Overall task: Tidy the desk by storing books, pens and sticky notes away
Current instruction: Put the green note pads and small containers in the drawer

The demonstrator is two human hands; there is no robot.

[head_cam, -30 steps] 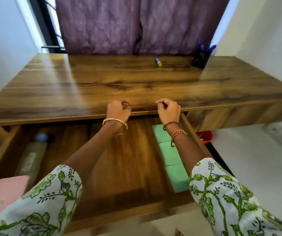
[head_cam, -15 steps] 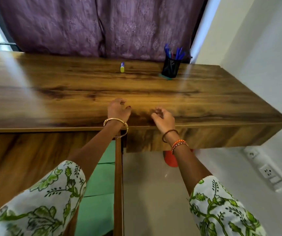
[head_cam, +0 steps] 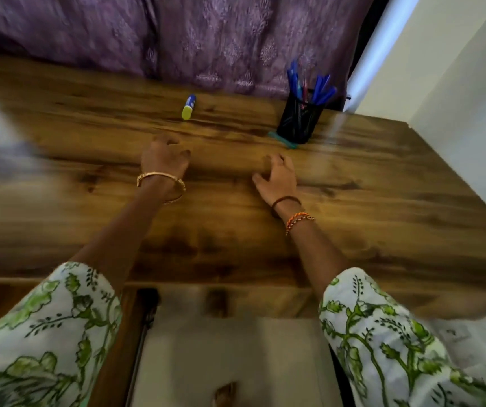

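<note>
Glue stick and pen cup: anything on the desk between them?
Nothing. In the head view the desk is bare wood between the glue stick and the pen cup.

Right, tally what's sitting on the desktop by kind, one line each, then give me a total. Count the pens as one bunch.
Glue stick: 1, lying near the curtain
Pen holder: 1, black mesh, upright
Bunch of pens: 1, mostly blue, standing in the holder; too blurred to count singly
Teal pad: 1, under the holder
Total: 4
Both the left hand and right hand hold nothing.
</note>
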